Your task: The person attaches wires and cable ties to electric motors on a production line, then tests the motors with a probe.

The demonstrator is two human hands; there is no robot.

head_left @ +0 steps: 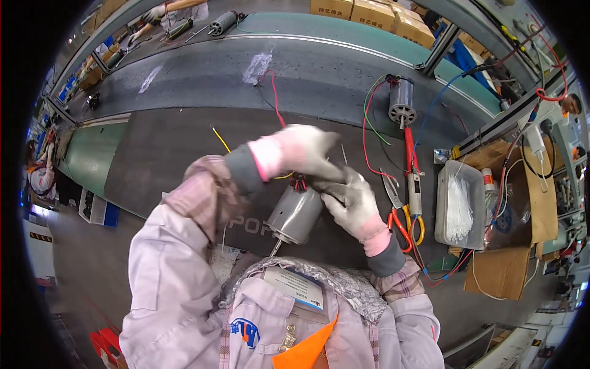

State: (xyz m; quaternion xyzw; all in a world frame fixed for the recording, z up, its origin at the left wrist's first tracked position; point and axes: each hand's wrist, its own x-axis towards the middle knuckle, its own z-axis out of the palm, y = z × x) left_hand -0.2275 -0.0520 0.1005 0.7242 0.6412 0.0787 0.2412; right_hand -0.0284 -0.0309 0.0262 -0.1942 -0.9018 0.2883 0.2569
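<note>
Works with both hands in white gloves, close together at the wired end of a silver-grey motor (295, 216) on the dark mat (166, 154), right in front of the chest, with its shaft (276, 248) toward the body. Holds left hand (310, 150) just beyond the motor's wired end, fingers partly bent, motion-blurred; can't tell if gripping anything. Has right hand (353, 200) at the right of that same end, fingers curled inward, roughly half closed; can't tell whether pinching a wire or only touching. Shows red and black leads (298, 182) bunched there, plus a yellow wire (220, 138) past the left wrist and a red wire (275, 98) farther off. Includes, to the right, a second motor (402, 98), red-handled pliers (391, 192) beside a grey tool (415, 194), and a plastic tub (475, 197) of white cable ties (458, 212) next to an open cardboard box (501, 273).
</note>
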